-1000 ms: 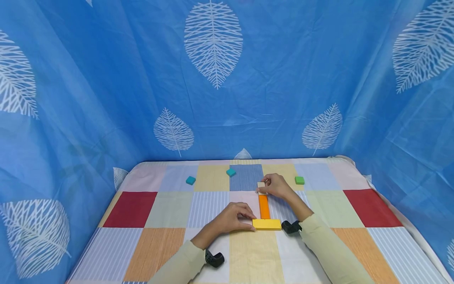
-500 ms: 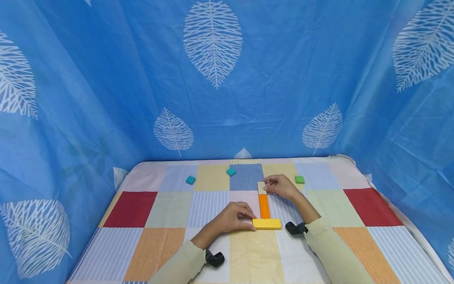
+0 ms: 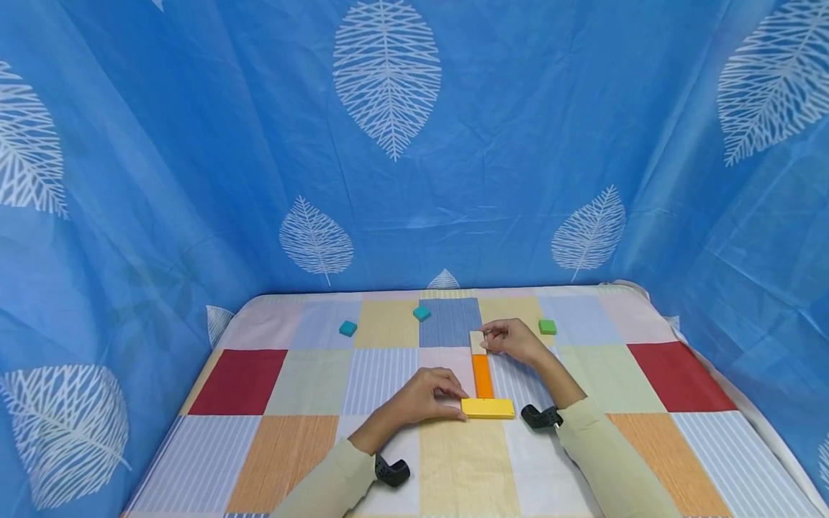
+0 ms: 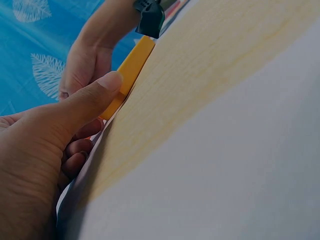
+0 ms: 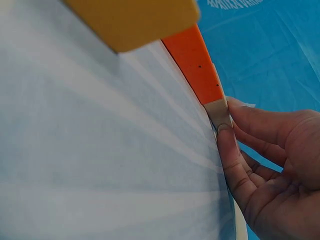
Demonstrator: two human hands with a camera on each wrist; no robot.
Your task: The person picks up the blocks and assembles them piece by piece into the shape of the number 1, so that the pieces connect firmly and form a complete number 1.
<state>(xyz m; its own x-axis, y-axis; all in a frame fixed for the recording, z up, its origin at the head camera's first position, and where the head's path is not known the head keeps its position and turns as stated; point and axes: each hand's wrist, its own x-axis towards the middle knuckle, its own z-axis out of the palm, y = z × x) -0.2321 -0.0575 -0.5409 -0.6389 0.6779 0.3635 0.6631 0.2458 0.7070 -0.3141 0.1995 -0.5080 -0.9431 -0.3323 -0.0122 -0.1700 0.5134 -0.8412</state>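
In the head view my left hand [image 3: 424, 397] holds the left end of a long yellow block [image 3: 488, 409] lying flat on the patchwork cloth. The left wrist view shows the thumb against the side of that yellow block [image 4: 131, 67]; the other fingertips are partly hidden. An orange block [image 3: 482, 376] runs away from the yellow one's far side. At its far end lies a small cream block [image 3: 478, 342], in line with it. My right hand [image 3: 514, 341] has curled fingertips on the cream block's right side; in the right wrist view they pinch the cream block [image 5: 218, 114].
Two teal blocks [image 3: 348, 329] [image 3: 422, 314] lie farther back on the left. A green block [image 3: 547, 327] sits just beyond my right hand. Blue leaf-print fabric [image 3: 388, 216] hangs around the back and sides of the patchwork cloth [image 3: 304, 381].
My right hand has shifted slightly right, from spanning the cream block to its right side, uncovering more of it. The left hand and the yellow block have stayed put.
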